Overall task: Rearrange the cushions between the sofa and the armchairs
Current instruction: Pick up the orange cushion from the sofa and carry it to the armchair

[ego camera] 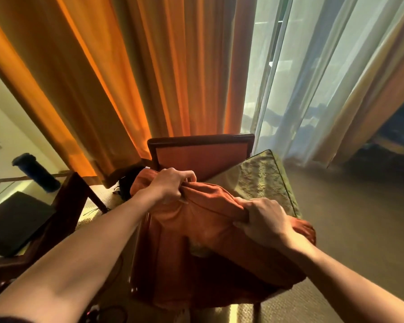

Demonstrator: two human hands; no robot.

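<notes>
Left forearm and right forearm bare to the wrist. Left hand and right hand ungloved. Dark sleeve edge on the left upper arm.

- The orange cushion I grip is plain rust orange.
- The green cushion is olive with a mottled raised pattern and dark edging.
- My armchair has a dark brown frame and an orange back.
- The curtain is orange and the sheer curtain is white.

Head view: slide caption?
Left hand and right hand grip rust-orange fabric cushion over wood-framed armchair; green patterned cushion leans beside.
</notes>
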